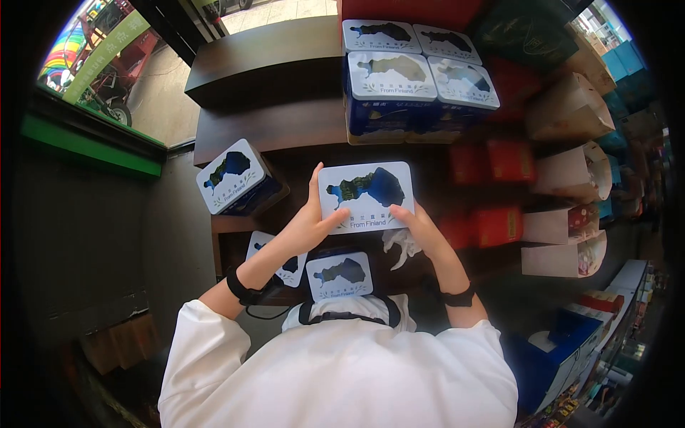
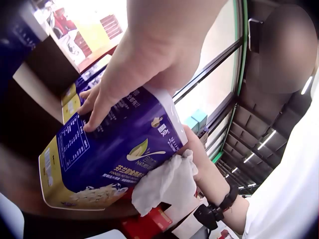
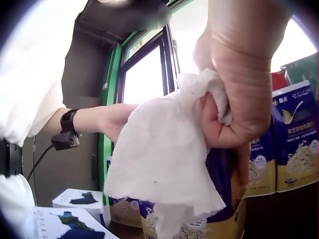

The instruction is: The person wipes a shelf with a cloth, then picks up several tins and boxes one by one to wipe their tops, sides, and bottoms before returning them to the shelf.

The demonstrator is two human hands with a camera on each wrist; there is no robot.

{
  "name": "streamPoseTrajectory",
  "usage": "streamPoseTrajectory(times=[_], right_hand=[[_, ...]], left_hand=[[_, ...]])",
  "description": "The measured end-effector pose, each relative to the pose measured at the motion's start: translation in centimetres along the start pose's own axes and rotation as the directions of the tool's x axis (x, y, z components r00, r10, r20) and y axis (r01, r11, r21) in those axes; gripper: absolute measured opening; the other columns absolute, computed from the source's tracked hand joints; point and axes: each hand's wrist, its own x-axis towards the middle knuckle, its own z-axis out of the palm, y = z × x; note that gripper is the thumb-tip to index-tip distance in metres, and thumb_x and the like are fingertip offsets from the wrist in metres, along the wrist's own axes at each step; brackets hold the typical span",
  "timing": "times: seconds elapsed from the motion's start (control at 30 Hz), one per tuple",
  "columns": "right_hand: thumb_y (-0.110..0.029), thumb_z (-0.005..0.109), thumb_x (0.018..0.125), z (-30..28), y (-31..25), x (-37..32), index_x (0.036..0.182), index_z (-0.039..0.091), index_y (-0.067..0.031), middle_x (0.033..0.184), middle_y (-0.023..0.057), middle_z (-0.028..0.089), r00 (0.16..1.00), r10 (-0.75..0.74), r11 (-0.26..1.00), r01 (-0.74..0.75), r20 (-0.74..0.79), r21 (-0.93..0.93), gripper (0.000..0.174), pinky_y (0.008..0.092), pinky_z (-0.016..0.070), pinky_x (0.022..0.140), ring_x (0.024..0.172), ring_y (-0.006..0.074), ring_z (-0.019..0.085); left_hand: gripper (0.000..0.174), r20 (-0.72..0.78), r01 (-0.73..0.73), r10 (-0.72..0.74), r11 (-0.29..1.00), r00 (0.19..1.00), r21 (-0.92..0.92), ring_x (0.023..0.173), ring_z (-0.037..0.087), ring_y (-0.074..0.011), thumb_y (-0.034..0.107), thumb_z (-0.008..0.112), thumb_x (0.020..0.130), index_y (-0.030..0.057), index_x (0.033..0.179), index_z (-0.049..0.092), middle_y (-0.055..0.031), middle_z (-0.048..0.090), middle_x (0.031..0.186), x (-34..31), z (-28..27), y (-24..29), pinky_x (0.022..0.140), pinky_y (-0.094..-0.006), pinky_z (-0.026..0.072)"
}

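Between both hands I hold a blue-and-gold oatmeal tin [image 1: 371, 189], its white "From Finland" lid facing up towards the head camera. My left hand [image 1: 307, 222] grips its left side, thumb on the lid and fingers laid along the blue wall [image 2: 114, 149]. My right hand [image 1: 422, 227] grips the opposite side, thumb on the lid. A crumpled white tissue [image 3: 154, 144] is bunched in its curled fingers and hangs down beside the tin. Nearest my body stand two more tins, one under the left forearm [image 1: 260, 246] and one in the middle [image 1: 339, 274].
One tin [image 1: 232, 177] stands to the left on the dark wooden shelf [image 1: 264, 128]. Several tins [image 1: 392, 75] are grouped at the back. Red boxes [image 1: 492, 225] and paper bags [image 1: 567, 175] line the right side. A glass door with a green frame [image 1: 89, 146] is at left.
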Motion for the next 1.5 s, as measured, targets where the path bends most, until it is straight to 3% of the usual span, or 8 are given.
streamPoseTrajectory(times=[0.53,0.6,0.8,0.87,1.07,1.2,1.33,1.5], right_hand=[[-0.044,0.051,0.091,-5.8,5.0,6.2,0.139,0.031,0.0043,0.138,0.0175,0.040,0.990,0.023,0.985,0.001,-0.137,0.171,0.070,0.0303,0.0256,0.106,0.127,0.0225,0.037],[-0.045,0.049,0.092,-6.5,7.6,5.5,0.141,0.028,0.0042,0.142,0.0208,0.036,0.938,-0.160,0.986,0.139,-0.307,-0.089,0.072,0.0315,0.0238,0.107,0.131,0.0244,0.034],[-0.039,0.056,0.090,-5.1,10.8,-3.5,0.136,0.038,0.0031,0.130,0.0226,0.049,0.979,0.118,0.983,-0.139,-0.167,-0.119,0.065,0.0323,0.0350,0.101,0.121,0.0249,0.048],[-0.039,0.056,0.090,-3.1,12.0,-6.1,0.136,0.038,0.0030,0.130,0.0236,0.048,0.977,0.188,0.955,-0.205,-0.097,-0.215,0.065,0.0329,0.0348,0.102,0.121,0.0265,0.048],[-0.048,0.057,0.086,1.5,17.2,-6.3,0.136,0.038,0.0019,0.121,0.0277,0.054,0.974,0.226,0.907,-0.201,0.027,-0.369,0.073,0.0354,0.0394,0.098,0.116,0.0308,0.053],[-0.053,0.059,0.081,4.4,16.6,-5.6,0.137,0.038,-0.0014,0.111,0.0252,0.061,0.976,0.193,0.836,-0.218,-0.102,-0.504,0.079,0.0350,0.0439,0.092,0.106,0.0307,0.059],[-0.056,0.057,0.080,5.3,19.1,-5.0,0.139,0.036,-0.0080,0.114,0.0212,0.061,0.981,0.117,0.882,-0.175,-0.155,-0.437,0.079,0.0373,0.0453,0.091,0.105,0.0341,0.060],[-0.055,0.058,0.081,2.9,18.5,-6.7,0.134,0.041,-0.0071,0.114,0.0200,0.061,0.985,0.099,0.906,-0.147,-0.141,-0.396,0.073,0.0379,0.0454,0.091,0.106,0.0338,0.059]], left_hand=[[0.087,-0.006,-0.068,0.068,0.997,0.998,0.024,0.128,0.038,-0.0303,0.030,0.056,0.092,0.0007,0.145,-0.006,-0.0254,0.036,0.137,9.0,0.6,-3.7,0.105,-0.0336,0.0290],[0.081,-0.027,-0.123,0.127,0.986,0.992,0.112,0.131,0.034,-0.0302,0.028,0.053,0.094,-0.0006,0.145,-0.002,-0.0264,0.032,0.140,7.9,0.3,-4.3,0.106,-0.0354,0.0283],[0.036,-0.070,-0.219,0.258,0.911,0.964,0.349,0.108,0.055,-0.0293,0.020,0.057,0.089,0.0015,0.120,0.052,-0.0177,0.054,0.122,-4.4,1.2,-4.6,0.092,-0.0347,0.0435],[0.026,0.060,-0.070,0.055,0.955,0.997,0.290,0.090,0.062,-0.0273,0.019,0.057,0.089,0.0005,0.106,0.059,-0.0173,0.063,0.105,-8.8,2.3,-5.2,0.079,-0.0328,0.0486],[0.035,0.114,0.399,-0.479,0.822,0.870,0.406,0.089,0.064,-0.0248,0.028,0.053,0.093,-0.0027,0.107,0.059,-0.0168,0.066,0.094,-15.7,4.7,-10.2,0.081,-0.0325,0.0479],[0.063,-0.065,0.270,-0.263,0.950,0.963,0.155,0.113,0.054,-0.0305,0.041,0.053,0.091,-0.0071,0.129,0.038,-0.0232,0.055,0.121,-15.3,7.4,-16.7,0.095,-0.0333,0.0408],[0.062,-0.001,0.472,-0.495,0.829,0.869,-0.299,0.120,0.045,-0.0213,0.034,0.052,0.094,-0.0061,0.135,0.031,-0.0161,0.049,0.129,-12.9,9.1,-16.0,0.103,-0.0311,0.0329],[0.064,-0.062,0.276,-0.290,0.946,0.955,-0.170,0.123,0.043,-0.0239,0.029,0.057,0.091,-0.0024,0.138,0.027,-0.0175,0.045,0.133,-12.4,11.9,-12.1,0.104,-0.0341,0.0316]])
